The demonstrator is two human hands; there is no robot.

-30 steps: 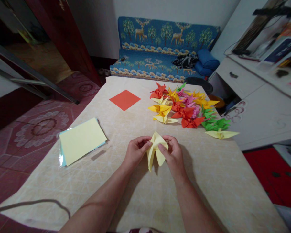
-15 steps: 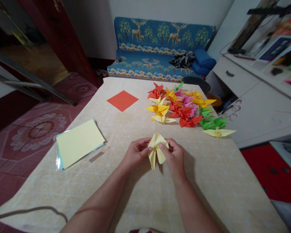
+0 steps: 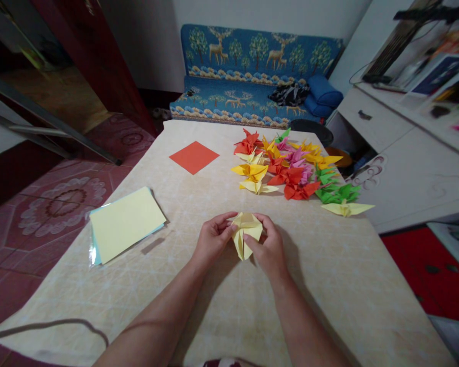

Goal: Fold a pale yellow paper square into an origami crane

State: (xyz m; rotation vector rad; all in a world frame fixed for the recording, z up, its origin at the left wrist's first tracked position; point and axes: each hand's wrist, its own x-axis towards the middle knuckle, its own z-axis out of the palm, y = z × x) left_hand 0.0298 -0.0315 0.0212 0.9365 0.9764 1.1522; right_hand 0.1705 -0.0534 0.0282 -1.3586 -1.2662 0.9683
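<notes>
Between my two hands is a pale yellow folded paper, partly opened out, with a pointed end toward me and a slit down its middle. My left hand pinches its left side, thumb on top and fingers behind. On the right side, my right hand grips it with the thumb pressed on the front near the slit. The fingertips behind the paper are mostly hidden. Beyond my hands lie several folded paper cranes in red, orange, yellow, pink and green.
A red paper square lies flat at the far left of the table. Nearer, a stack of pale yellow and blue sheets rests on a clear wrapper. A cable crosses the near left corner. Behind the table stands a blue patterned sofa.
The folded paper's lower flaps have come together, its top looks wider and flatter, and my right thumb has shifted lower on its front. Both hands still hold it.
</notes>
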